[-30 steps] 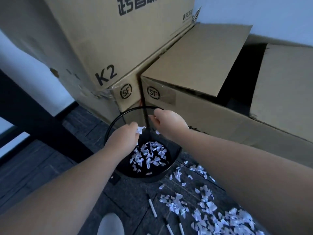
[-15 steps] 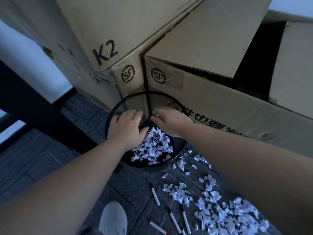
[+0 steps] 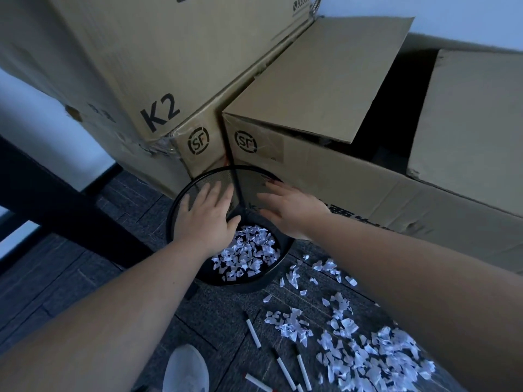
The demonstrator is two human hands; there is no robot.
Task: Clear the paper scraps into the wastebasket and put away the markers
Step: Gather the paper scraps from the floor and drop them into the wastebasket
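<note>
Both hands hang over the mouth of the black mesh wastebasket (image 3: 198, 190), which stands on the dark floor (image 3: 70, 278) tight against the cardboard. The box marked K2 (image 3: 169, 66) rises just behind its rim on the far left, and the long open-flapped box (image 3: 353, 176) runs along its far right side, so the basket is hemmed in on two sides. Its near side and left side open onto bare floor. A dark beam (image 3: 56, 199) slants across the floor to the left, near the basket but not touching it.

The left hand (image 3: 208, 217) is spread flat, palm down, fingers apart, holding nothing. The right hand (image 3: 291, 209) is likewise open with fingers extended and empty, its fingertips near the basket's far rim by the long box. A layer of white paper scraps (image 3: 246, 254) lies on the basket's bottom.

More scraps remain on the floor (image 3: 368, 352), scattered from the basket's near right edge outward into a thick patch under the right forearm. Four white markers (image 3: 252, 329) lie on the floor just left of that patch, apart from one another, with a white shoe toe (image 3: 185, 369) beside them.

Against a second ago, the hands have changed: then both were closed around scraps above the basket, with bits falling; now they are splayed open and empty, and the heap inside looks fuller. The floor scraps and markers lie as they did.
</note>
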